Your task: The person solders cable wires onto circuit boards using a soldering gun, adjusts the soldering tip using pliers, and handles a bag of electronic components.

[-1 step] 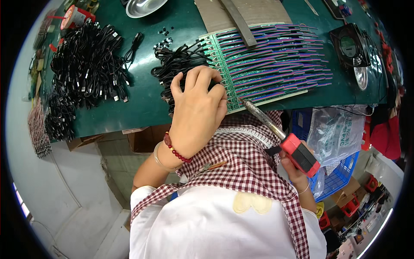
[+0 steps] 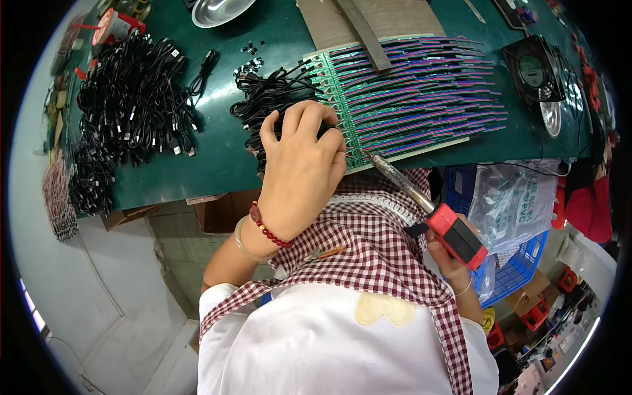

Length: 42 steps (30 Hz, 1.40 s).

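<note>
My right hand [image 2: 450, 258] is closed round the red and black handle of a soldering iron [image 2: 454, 230]. The iron's metal barrel slants up and left, its tip at the near edge of a green circuit board panel [image 2: 352, 141]. Over the panel's left edge, my left hand [image 2: 303, 155] is bent with fingers curled down; its fingertips and whatever they pinch are hidden. Black cables [image 2: 263, 99] bunch beside and under those fingers, several with ends at the panel's left side. Rows of multicoloured wires [image 2: 421, 92] run rightward from the boards.
A metal bar [image 2: 365, 36] lies across the panel's far side, over a brown board [image 2: 322, 23]. A big heap of black cables [image 2: 131, 99] covers the table's left. A metal dish [image 2: 220, 10] stands at the back, a black fan [image 2: 534, 69] at right. Below hangs a blue crate [image 2: 520, 266].
The soldering iron has shifted very slightly, its tip drawn back a little from the panel's near edge. My left hand stays in place.
</note>
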Available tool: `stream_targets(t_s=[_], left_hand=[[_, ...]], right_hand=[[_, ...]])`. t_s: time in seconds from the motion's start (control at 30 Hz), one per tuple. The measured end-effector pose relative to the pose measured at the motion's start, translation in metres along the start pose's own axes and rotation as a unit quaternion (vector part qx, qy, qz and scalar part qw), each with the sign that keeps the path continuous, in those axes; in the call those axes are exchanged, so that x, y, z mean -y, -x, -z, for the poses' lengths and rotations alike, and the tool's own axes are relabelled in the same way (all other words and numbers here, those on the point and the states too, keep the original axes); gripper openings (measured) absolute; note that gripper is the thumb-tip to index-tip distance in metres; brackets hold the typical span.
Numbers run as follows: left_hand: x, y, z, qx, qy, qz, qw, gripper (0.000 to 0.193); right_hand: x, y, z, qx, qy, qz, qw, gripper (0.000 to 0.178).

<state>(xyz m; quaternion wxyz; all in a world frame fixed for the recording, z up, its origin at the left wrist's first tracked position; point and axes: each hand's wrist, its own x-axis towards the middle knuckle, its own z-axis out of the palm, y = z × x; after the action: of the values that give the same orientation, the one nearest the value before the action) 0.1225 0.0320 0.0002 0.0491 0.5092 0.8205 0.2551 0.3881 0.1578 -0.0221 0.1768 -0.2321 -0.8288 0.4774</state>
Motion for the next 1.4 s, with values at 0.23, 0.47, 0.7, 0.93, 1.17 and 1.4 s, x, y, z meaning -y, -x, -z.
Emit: stream_targets(t_s=[0.23,0.47,0.7,0.93,1.17,1.4], left_hand=[[-0.001,0.002,-0.002,-0.002,-0.003,0.002,1.0,0.014],[-0.003,0.005,-0.007,-0.012,-0.015,0.003,1.0,0.016],[-0.005,0.004,-0.008,-0.006,-0.017,0.005,1.0,0.014],[-0.007,0.003,-0.007,0.004,-0.031,0.011,0.999,0.012],[-0.007,0.002,-0.007,0.006,-0.036,0.011,0.999,0.012],[-0.005,0.005,0.0,-0.003,-0.025,0.018,1.0,0.018]], right_hand=[[-0.001,0.0,0.0,-0.008,-0.011,0.009,1.0,0.036],[0.003,0.003,0.002,0.018,0.034,0.007,0.999,0.032],[0.002,0.002,0.0,0.051,0.037,-0.003,0.998,0.03],[0.001,0.008,-0.003,0.016,0.018,-0.003,1.0,0.036],[-0.002,0.009,0.001,-0.021,0.015,0.002,1.0,0.041],[-0.017,0.023,-0.008,-0.044,-0.185,-0.12,0.974,0.033]])
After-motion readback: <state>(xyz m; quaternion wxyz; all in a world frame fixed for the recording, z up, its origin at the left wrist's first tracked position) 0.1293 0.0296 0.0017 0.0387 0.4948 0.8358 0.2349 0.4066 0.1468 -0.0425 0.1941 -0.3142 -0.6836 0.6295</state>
